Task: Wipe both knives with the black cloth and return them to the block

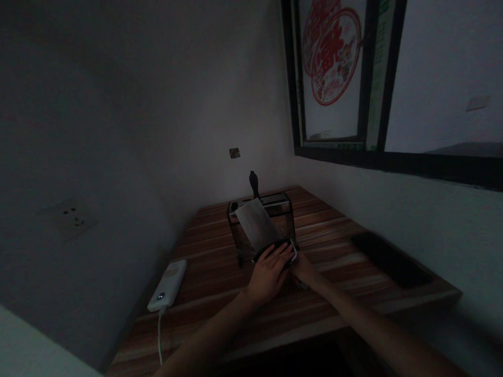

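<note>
My two forearms [210,327] reach in over one striped wooden table [212,234]. One white cable [160,334] runs to one white box [169,285] on the left; one dark flat slab [388,260] lies on the right. My two hands are together at the middle: my left hand [271,270] lies with its fingers over one dark, curved piece [280,243] (whether it grips or merely presses, I cannot tell), and my right hand [304,270] is curled just beside it, its hold hidden. From that piece one grey plate [256,224] slants up and leftward, in front of one dark-framed rack [276,199]. Behind the plate's top, one black handle [254,184] stands up. Farther, one small dark patch [234,153] marks the back wall.
</note>
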A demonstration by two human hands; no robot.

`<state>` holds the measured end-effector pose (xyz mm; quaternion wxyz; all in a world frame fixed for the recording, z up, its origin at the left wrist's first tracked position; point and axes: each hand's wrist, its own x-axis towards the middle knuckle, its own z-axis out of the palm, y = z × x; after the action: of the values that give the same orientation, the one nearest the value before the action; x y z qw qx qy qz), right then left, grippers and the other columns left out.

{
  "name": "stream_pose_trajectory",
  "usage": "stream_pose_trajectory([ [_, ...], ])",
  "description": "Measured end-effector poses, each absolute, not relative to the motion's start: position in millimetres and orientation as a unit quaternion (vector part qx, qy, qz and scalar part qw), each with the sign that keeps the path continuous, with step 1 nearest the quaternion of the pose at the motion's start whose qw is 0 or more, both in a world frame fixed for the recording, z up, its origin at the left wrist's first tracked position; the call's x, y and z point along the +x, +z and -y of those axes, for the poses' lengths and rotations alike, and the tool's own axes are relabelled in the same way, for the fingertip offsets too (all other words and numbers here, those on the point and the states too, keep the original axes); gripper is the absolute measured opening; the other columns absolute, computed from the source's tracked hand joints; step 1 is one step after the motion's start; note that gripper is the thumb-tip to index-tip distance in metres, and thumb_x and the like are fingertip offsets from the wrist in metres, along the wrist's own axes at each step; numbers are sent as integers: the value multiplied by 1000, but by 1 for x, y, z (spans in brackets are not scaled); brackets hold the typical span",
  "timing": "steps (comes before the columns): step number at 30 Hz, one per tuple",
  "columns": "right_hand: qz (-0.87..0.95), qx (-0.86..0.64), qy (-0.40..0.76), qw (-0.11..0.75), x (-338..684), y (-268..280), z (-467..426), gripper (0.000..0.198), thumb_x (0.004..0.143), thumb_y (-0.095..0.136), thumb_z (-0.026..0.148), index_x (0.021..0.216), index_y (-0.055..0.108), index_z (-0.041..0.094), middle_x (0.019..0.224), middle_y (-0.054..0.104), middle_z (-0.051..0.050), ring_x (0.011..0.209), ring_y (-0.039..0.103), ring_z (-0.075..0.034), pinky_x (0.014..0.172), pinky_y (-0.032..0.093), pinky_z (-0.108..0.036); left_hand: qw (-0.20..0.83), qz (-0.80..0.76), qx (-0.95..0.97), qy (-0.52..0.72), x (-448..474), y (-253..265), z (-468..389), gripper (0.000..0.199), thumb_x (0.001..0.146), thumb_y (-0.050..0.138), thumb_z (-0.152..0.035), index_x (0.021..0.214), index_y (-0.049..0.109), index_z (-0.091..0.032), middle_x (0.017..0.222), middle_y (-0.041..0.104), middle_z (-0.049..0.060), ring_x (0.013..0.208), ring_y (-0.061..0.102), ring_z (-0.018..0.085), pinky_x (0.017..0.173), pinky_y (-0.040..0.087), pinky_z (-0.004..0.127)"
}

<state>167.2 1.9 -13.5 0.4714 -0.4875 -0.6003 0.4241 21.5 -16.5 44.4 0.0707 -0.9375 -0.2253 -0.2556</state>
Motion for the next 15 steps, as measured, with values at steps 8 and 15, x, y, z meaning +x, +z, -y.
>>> stream_pose_trajectory([
  [8,584,-512,424,466,166,-9,1,11,65,50,30,62,50,20,35,44,5,27,38,-9,29,28,-20,86,212,-940,-251,19,48,13,43,86,39,-17,128,35,-19,133,44,7,129,30,14,106,28,40],
  [15,603,-488,430,461,166,-2,5,22,64,54,39,66,48,18,32,40,9,24,37,-8,26,27,-18,85,208,-939,-260,12,58,-3,42,86,39,-18,128,35,-20,133,45,6,128,32,14,107,27,40],
])
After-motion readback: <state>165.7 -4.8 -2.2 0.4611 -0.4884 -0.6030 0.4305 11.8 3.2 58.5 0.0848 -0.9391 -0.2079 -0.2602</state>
